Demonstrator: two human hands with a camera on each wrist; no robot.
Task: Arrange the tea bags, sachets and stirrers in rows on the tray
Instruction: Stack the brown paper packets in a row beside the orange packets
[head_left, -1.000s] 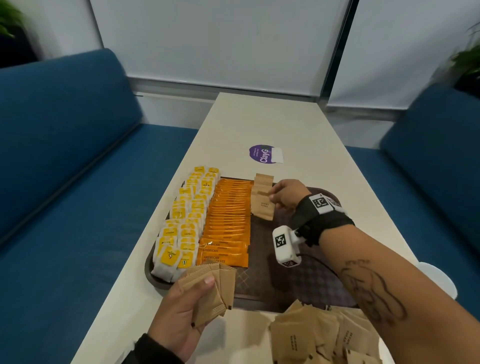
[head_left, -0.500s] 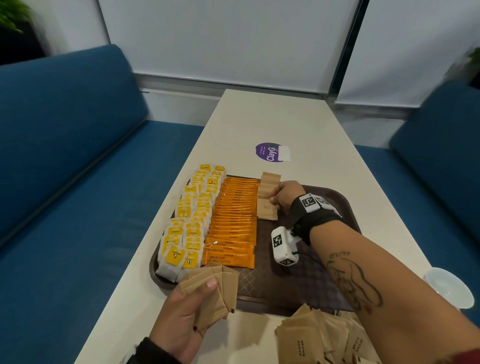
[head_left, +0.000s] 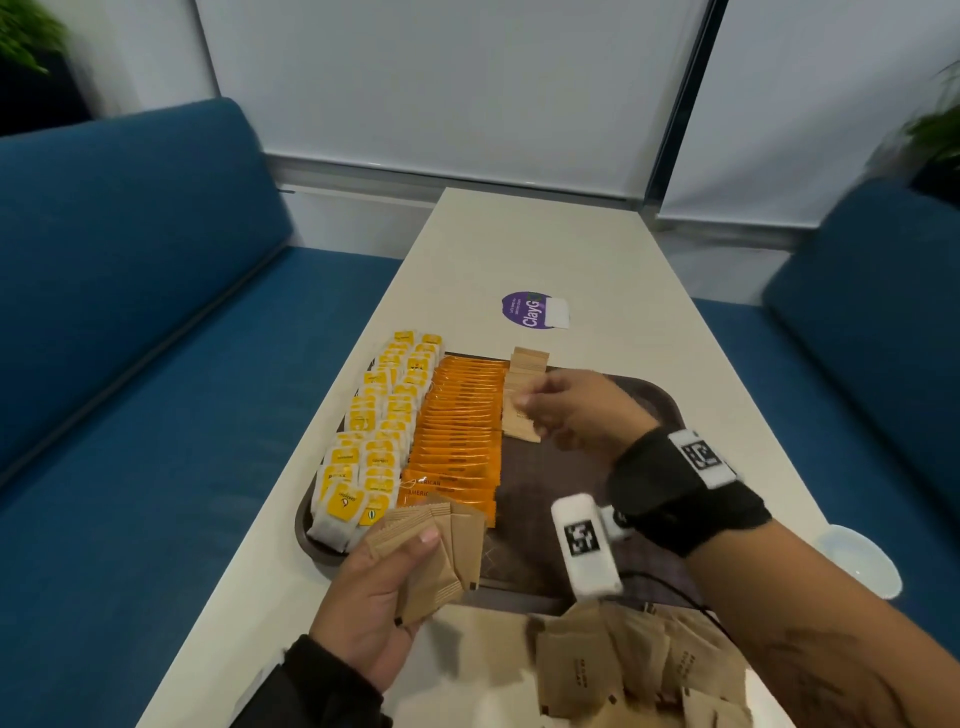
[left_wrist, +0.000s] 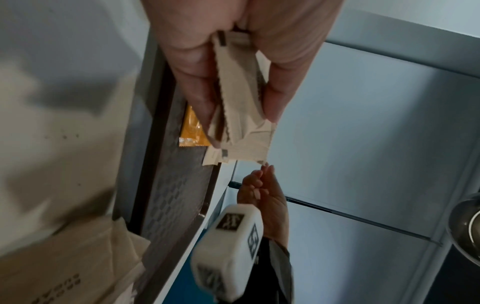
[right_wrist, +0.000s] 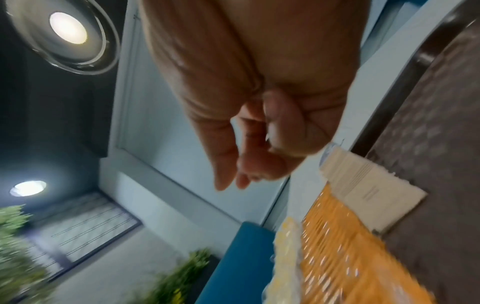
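Note:
A brown tray (head_left: 535, 499) holds yellow tea bags (head_left: 374, 431) in rows on the left and a row of orange coffee sachets (head_left: 457, 431) beside them. A short row of brown paper sachets (head_left: 524, 395) lies at the far end, right of the orange ones. My right hand (head_left: 530, 410) hovers at this row, fingers loosely curled and empty, as the right wrist view shows (right_wrist: 233, 179). At the tray's near edge my left hand (head_left: 384, 587) grips a fan of brown sachets (head_left: 441, 551), with the thumb on top; in the left wrist view the sachets (left_wrist: 239, 98) are pinched.
A loose pile of brown sachets (head_left: 623, 670) lies on the table before the tray. A purple sticker (head_left: 530, 310) sits beyond the tray and a white bowl (head_left: 862, 561) at the right table edge. Blue sofas (head_left: 130, 312) flank the table.
My right hand laid a brown sachet on the far row, let go and drew back a little. The left hand kept its fan of sachets.

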